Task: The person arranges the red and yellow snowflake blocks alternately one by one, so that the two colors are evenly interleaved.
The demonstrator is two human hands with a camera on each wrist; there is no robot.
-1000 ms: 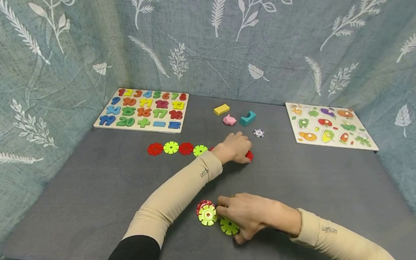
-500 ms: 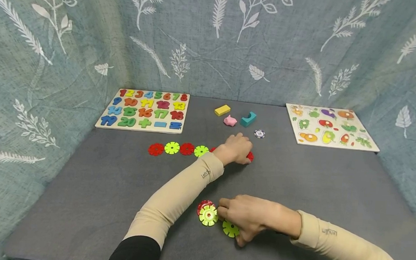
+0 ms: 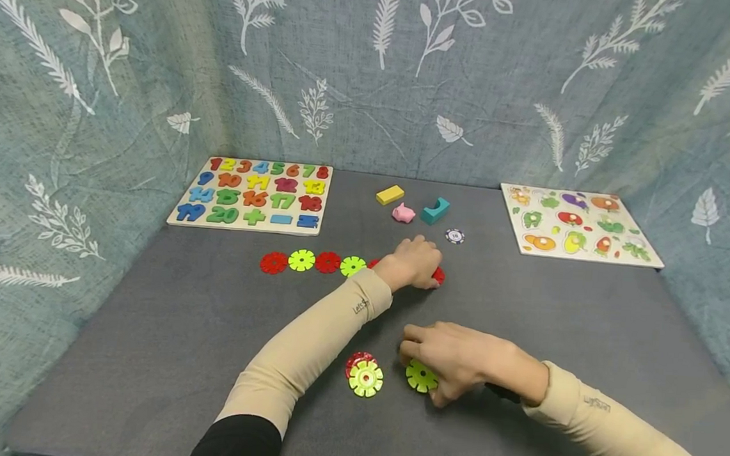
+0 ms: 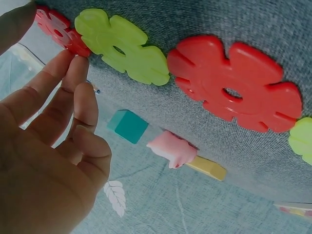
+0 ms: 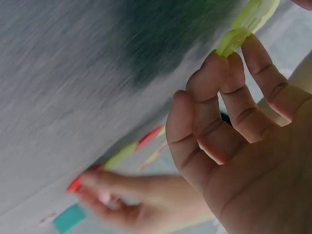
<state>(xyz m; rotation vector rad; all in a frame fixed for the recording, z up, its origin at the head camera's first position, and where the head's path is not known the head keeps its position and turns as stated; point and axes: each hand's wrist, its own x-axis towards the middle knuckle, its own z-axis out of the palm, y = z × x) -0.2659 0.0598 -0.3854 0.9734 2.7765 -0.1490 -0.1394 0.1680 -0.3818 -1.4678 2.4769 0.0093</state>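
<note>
My left hand [image 3: 414,262] reaches to the right end of a row of notched flower-shaped discs, alternating red and yellow-green. Its thumb and fingertips hold the end red disc [image 4: 61,31] at its edges. Beside that lie a yellow-green disc [image 4: 122,46] and another red disc [image 4: 234,83]; the left hand and sleeve hide part of the row in the head view. Nearer the front, my right hand [image 3: 457,356] pinches a yellow-green disc [image 3: 421,376] between thumb and fingertips, tilted above the table in the right wrist view. To its left, a yellow-green disc [image 3: 365,379] overlaps a red one [image 3: 360,359].
Behind the row are a yellow block [image 3: 390,195], a pink pig figure [image 3: 403,213], a teal arch block [image 3: 435,211] and a poker chip [image 3: 455,236]. A number puzzle board [image 3: 246,225] lies back left, a vegetable puzzle board [image 3: 579,254] back right. Patterned curtains surround the table.
My right hand has moved right and away from the front edge, carrying the yellow-green disc away from the two overlapping discs. My left hand stays at the end of the row.
</note>
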